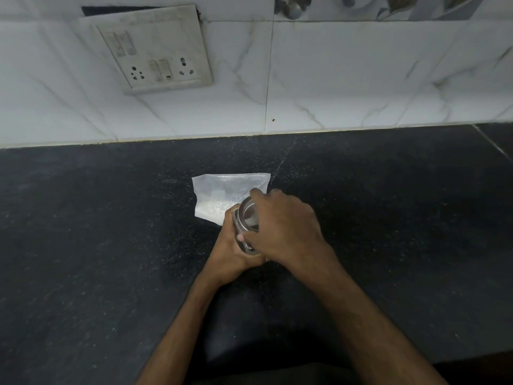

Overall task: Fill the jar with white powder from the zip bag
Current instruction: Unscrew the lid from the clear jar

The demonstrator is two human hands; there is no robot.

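1. Your left hand point(236, 245) is wrapped around the body of the jar point(247, 223), holding it on the counter point(111, 245).
2. The zip bag point(222, 195) lies flat just beyond both hands, touching the jar's far side, powder settled towards your left hand.
3. Your right hand point(283, 226) clamps over the jar's top; whether a lid sits under it is hidden.

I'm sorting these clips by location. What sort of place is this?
Most likely a home kitchen: a dark stone countertop meets a white marble-look tiled wall with a switch-and-socket plate, and both hands work a jar beside a zip bag of white powder.
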